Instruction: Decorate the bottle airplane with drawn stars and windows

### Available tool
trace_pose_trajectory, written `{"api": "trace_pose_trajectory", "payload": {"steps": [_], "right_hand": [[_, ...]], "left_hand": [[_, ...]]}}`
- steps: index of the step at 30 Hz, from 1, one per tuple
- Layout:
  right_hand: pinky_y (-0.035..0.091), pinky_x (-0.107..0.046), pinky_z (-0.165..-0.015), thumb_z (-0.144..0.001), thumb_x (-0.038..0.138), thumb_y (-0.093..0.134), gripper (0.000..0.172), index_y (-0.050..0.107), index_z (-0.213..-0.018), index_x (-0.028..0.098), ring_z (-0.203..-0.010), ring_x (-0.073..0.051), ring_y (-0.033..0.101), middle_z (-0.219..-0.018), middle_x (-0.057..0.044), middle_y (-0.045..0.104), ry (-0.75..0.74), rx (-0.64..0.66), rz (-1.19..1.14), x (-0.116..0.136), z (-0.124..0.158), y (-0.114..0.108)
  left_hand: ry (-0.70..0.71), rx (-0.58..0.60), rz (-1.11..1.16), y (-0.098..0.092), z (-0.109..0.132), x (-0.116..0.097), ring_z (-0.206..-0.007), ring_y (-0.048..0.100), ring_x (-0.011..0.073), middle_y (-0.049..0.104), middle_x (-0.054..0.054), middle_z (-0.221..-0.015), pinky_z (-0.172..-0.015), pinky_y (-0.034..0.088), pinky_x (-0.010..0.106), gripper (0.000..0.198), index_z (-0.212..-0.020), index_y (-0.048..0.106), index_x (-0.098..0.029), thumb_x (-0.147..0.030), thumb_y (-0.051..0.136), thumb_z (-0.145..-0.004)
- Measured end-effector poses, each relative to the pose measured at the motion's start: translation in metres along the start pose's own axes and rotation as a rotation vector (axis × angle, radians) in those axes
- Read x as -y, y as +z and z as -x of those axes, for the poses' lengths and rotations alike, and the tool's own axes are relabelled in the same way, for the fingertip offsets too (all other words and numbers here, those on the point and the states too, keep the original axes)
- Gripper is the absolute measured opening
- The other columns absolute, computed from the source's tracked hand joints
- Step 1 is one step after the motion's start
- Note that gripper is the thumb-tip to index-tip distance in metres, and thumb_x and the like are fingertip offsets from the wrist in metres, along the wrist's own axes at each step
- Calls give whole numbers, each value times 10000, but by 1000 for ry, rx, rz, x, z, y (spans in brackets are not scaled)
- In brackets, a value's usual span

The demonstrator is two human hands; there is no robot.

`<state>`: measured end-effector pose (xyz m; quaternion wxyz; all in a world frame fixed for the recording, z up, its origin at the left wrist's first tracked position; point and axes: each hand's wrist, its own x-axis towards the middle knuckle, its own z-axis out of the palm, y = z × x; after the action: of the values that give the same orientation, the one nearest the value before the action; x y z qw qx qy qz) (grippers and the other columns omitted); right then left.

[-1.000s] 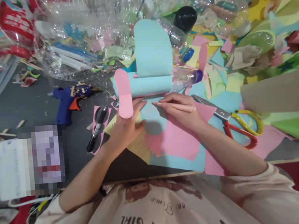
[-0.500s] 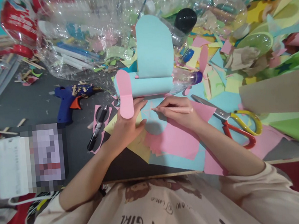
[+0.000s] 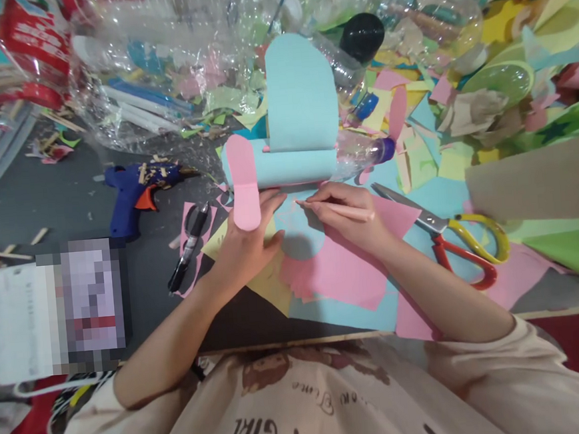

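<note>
My right hand [image 3: 346,209] grips a pink pencil [image 3: 345,210], its point on a light blue piece of paper [image 3: 298,233] with faint pinkish lines. Flat on the paper's left side lies my left hand [image 3: 251,237], thumb apart from the fingers and partly hidden under a pink paper strip. Just beyond both hands rests a plane-shaped model [image 3: 295,166]: a clear bottle wrapped in light blue paper, with a tall rounded blue wing [image 3: 302,92], a pink strip [image 3: 244,180] at its left end and a purple cap [image 3: 387,149] at the right. Pink paper [image 3: 354,272] lies beneath.
Scissors [image 3: 437,222] with red and yellow handles lie right of my right hand. To the left are a black pen [image 3: 189,248] and a blue glue gun [image 3: 130,196]. Plastic bottles and paper scraps [image 3: 418,160] crowd the back and right.
The pencil point has shifted slightly up on the blue paper, and the pencil is tilted a little more. My left hand stays in place.
</note>
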<state>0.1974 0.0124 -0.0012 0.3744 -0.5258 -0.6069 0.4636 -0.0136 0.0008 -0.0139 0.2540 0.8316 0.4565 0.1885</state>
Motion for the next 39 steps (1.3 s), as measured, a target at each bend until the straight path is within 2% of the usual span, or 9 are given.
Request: {"api": "trace_pose_trajectory", "payload": {"steps": [7,12,18,25,32,39], "right_hand": [[440,-277,-553,-769,309,644,195,627,-607,201,-584,-140,591,-603,-2,661,80,16,-11,2,1,1],[454,-278,-561,-798,345,654,215,620,-630,215,-596,-139,603,-623,7,659,35,-75,-63,0,0,0],[443,-276,-562,-810,317,638,175,641,-667,217,-614,-142,603,-651,-2,681,41,-18,-37,0,0,0],[435,-272,-556,-788,310,639,205,625,-612,207,-592,-138,590,-614,-2,660,47,6,6,0,0,-1],[473,-278,-567,-754,288,657,171,621,-604,214,-600,-140,618,-617,6,668,55,-93,-92,0,-3,-1],[450,-268,-541,-789,297,642,185,618,-626,212,-585,-131,600,-606,9,658,36,-41,-66,0,-1,0]], "left_hand": [[-32,8,8,0,0,-3,-1373,468,273,508,125,-1453,-1133,407,492,474,-1378,424,-211,-171,502,-912],[-45,21,2,-2,0,-5,-1379,464,266,496,119,-1470,-1138,406,481,485,-1382,418,-214,-161,504,-908],[-24,11,19,-1,0,-2,-1382,460,280,511,123,-1453,-1132,403,498,483,-1382,425,-218,-175,508,-908],[0,-11,30,1,0,0,-1381,459,282,519,128,-1441,-1128,408,496,485,-1380,426,-210,-163,509,-905],[-23,8,10,-1,0,-2,-1386,456,282,500,136,-1462,-1132,413,492,481,-1384,419,-195,-165,503,-911],[-8,7,-9,-1,0,-2,-1385,458,273,507,138,-1458,-1134,405,483,479,-1380,418,-196,-162,500,-909]]}}
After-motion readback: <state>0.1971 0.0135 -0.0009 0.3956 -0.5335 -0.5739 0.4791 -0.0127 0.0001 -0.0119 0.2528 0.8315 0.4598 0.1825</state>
